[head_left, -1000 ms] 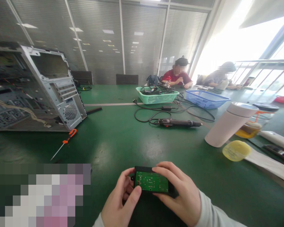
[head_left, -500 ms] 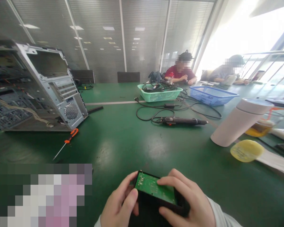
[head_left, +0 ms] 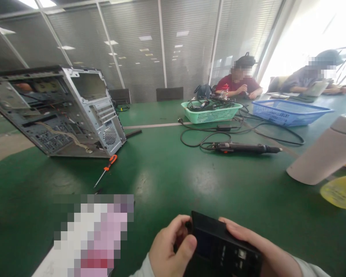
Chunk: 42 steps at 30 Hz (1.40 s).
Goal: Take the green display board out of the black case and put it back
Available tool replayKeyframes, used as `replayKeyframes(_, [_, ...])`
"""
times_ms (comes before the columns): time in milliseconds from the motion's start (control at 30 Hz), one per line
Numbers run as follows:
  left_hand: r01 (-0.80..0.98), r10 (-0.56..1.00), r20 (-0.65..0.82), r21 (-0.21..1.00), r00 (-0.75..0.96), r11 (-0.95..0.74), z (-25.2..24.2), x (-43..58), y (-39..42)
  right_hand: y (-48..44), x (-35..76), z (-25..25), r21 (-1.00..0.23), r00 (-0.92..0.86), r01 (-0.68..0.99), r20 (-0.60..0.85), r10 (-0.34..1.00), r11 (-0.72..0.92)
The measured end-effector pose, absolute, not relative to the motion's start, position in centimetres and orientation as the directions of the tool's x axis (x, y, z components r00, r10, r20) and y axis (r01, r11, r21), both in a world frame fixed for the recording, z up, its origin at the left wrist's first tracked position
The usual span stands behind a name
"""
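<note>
The device [head_left: 225,246] is matte black. The tabletop [head_left: 161,184] is deep green, crossed by a pale stripe [head_left: 150,125]. The mint basket [head_left: 210,115] and blue basket [head_left: 288,112] both have lattice patterns. The screwdriver [head_left: 108,163] has an orange handle, the case [head_left: 103,115] is silver with dotted vents, the flask [head_left: 325,154] is pale pink, and the blinds [head_left: 132,65] are grey-striped.

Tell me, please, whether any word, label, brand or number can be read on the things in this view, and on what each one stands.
No text can be read.
Black rectangular electronic unit, held by the left hand and right hand: small pale markings, too blurred to read.
</note>
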<state>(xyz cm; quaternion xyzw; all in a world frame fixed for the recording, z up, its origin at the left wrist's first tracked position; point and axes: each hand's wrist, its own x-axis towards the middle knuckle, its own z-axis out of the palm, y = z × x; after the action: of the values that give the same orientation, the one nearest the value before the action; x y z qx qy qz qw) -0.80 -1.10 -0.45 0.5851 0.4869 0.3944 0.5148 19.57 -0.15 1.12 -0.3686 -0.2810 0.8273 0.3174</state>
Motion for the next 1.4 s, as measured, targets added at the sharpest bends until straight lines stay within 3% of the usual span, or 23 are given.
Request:
replayKeyframes(133, [0.138,0.974,-0.006,0.99,0.228,-0.026,0.1,-0.6,-1.2,-0.1,19.5,0.6,-0.667,-0.494,-0.361,-0.455,0.74,-0.651])
replayKeyframes(267, [0.001,0.971,-0.05,0.999,0.232,0.051,0.0,-0.4,-1.5,0.1,19.5,0.9,-0.671,-0.454,-0.363,-0.479,0.751,-0.647])
replayKeyframes(433, [-0.016,0.992,-0.04,0.999,0.119,0.043,-0.8,-0.7,-1.5,0.5,19.9,1.3,-0.773,-0.464,-0.268,-0.419,0.781,-0.574])
replayKeyframes(500, [-0.001,0.995,-0.03,1.0,0.091,0.03,-1.0,-1.0,-1.3,0.5,20.0,1.4,-0.871,-0.407,-0.22,-0.326,0.853,-0.438])
replayKeyframes(600, [0.058,0.996,-0.042,0.998,0.075,0.038,-1.1,-1.3,-1.1,0.2,20.1,1.5,-0.999,-0.242,0.039,-0.033,0.97,-0.024])
replayKeyframes(700, [0.141,0.998,-0.017,0.99,0.055,0.009,-1.0,-1.3,-1.1,0.0,20.3,1.6,-0.848,-0.253,0.353,0.321,0.913,0.396])
replayKeyframes(800, [0.193,0.997,0.077,0.978,0.022,-0.08,-1.0,-1.0,-1.2,0.1,20.5,1.4,-0.668,-0.352,0.466,0.462,0.814,0.581])
replayKeyframes(900, [0.251,0.988,0.148,0.956,0.034,-0.152,-1.0,-0.7,-1.2,0.4,20.7,1.1,-0.585,-0.4,0.509,0.489,0.775,0.631])
replayKeyframes(1100, [0.272,0.959,0.285,0.923,-0.007,-0.272,-0.6,-0.2,-1.4,0.5,20.8,0.8,-0.534,-0.434,0.526,0.501,0.749,0.662])
replayKeyframes(1400, [0.32,0.96,0.272,0.905,0.065,-0.279,0.3,-0.8,-0.9,0.0,20.4,1.5,-0.627,-0.402,0.487,0.458,0.793,0.609])
